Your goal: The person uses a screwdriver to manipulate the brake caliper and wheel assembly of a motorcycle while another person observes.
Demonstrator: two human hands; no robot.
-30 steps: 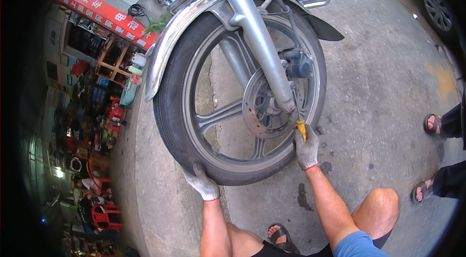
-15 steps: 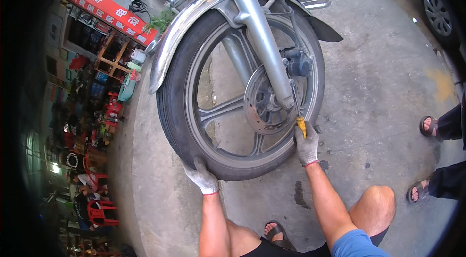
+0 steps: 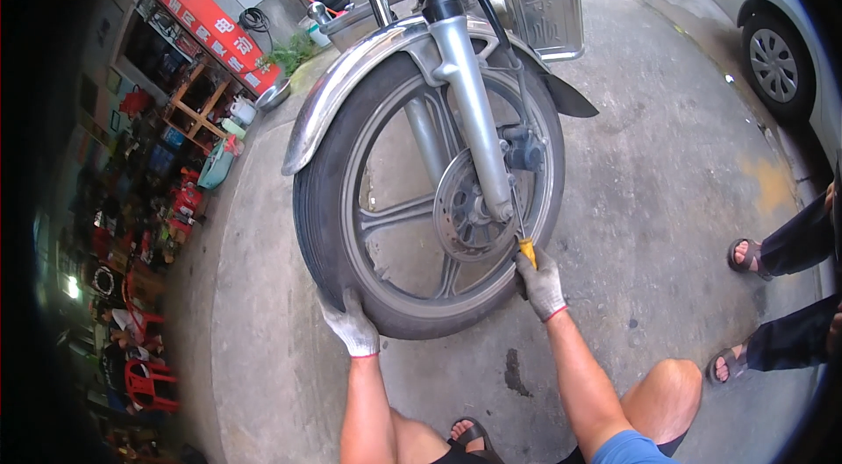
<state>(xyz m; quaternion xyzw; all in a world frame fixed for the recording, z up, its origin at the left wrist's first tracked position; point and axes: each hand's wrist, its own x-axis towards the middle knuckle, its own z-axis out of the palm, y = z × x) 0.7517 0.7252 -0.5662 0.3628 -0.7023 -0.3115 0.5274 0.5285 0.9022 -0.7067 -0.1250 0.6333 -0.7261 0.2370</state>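
Observation:
A motorcycle's front wheel fills the middle, its black tire [image 3: 421,326] standing on the concrete. My left hand [image 3: 353,326], in a white-grey knit glove, grips the tire at its lower left, thumb on the near side and fingers along the tread. In the same kind of glove, my right hand [image 3: 540,287] is closed round the yellow-handled screwdriver [image 3: 527,252]. The thin shaft points up toward the lower end of the silver fork leg [image 3: 478,126], beside the brake disc [image 3: 450,214]. Whether its tip touches anything there is too small to tell. A dark brake caliper [image 3: 524,151] sits just above.
A person in dark trousers and sandals [image 3: 745,255] stands close on the right. Beyond is a parked car's wheel [image 3: 777,67]. To the left lie a cluttered shop front, red plastic chairs [image 3: 151,383] and a metal basin [image 3: 274,96]. A chrome fender [image 3: 329,104] arches over the tire.
The whole view has shifted slightly, showing more of the motorcycle's top. My right hand and the screwdriver sit a little lower relative to the fork end. My left hand stays on the tire.

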